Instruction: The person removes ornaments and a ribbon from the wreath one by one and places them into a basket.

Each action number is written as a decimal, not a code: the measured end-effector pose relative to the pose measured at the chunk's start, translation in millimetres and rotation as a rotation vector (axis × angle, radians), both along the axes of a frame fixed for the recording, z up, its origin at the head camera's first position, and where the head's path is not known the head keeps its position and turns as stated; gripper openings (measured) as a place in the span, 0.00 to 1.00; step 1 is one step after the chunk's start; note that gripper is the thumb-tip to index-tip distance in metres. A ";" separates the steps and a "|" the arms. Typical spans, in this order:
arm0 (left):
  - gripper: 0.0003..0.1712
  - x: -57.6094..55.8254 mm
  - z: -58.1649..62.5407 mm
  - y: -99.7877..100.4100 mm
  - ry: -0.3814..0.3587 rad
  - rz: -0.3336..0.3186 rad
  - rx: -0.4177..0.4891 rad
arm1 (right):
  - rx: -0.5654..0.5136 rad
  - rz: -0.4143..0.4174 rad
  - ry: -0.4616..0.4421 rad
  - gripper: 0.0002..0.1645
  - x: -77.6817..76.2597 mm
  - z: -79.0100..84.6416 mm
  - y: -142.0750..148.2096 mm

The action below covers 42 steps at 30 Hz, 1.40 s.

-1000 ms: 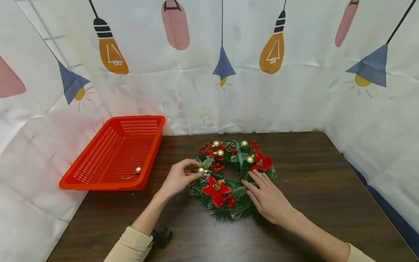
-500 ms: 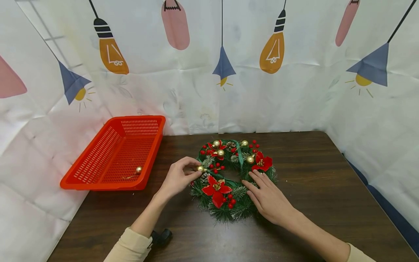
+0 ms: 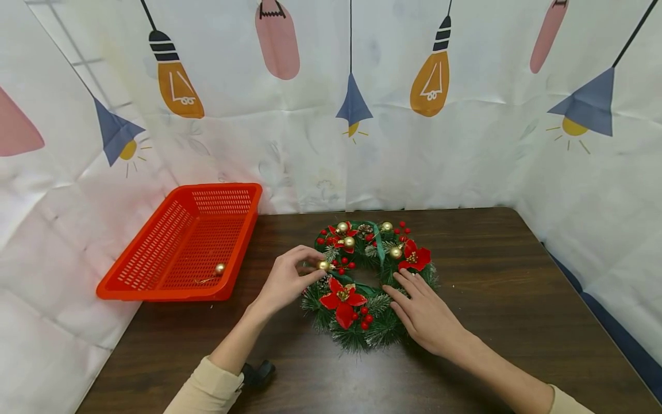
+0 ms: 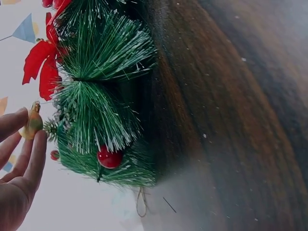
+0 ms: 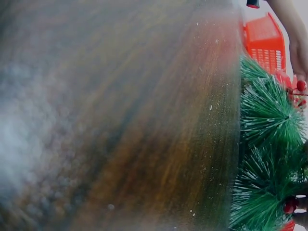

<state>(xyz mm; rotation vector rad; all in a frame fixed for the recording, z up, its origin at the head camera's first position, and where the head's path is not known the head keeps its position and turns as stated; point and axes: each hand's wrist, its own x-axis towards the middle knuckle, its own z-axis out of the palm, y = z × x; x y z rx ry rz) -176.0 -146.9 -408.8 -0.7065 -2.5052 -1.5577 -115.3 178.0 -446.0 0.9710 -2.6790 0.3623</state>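
The wreath (image 3: pixel 374 306) lies on the table (image 3: pixel 517 299). Left hand (image 3: pixel 286 280) pinches a gold bauble (image 3: pixel 323 265) over the wreath's left side; right hand (image 3: pixel 426 316), fingers extended, rests on its right. Only the head view shows the loose bauble (image 3: pixel 219 268) inside the basket (image 3: pixel 162 295), left of the wreath; only the left wrist view, a thin loop (image 4: pixel 141 202) at its edge.

bristly plastic-looking wreath (image 3: pixel 351 338), glossy metallic bauble (image 3: pixel 323 265), smooth plastic basket (image 3: pixel 165 295), satiny wood-grain table (image 3: pixel 496 270)

My left hand (image 4: pixel 18 188) pinches a gold bauble (image 4: pixel 32 127) at nine o'clock, beside the green wreath (image 4: pixel 103 57); a red flower (image 4: pixel 41 54) shows at ten.
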 end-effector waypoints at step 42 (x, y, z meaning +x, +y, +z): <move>0.14 -18.0 17.1 43.8 0.235 -0.048 -0.263 | -0.002 0.004 -0.011 0.25 1.2 -0.2 0.5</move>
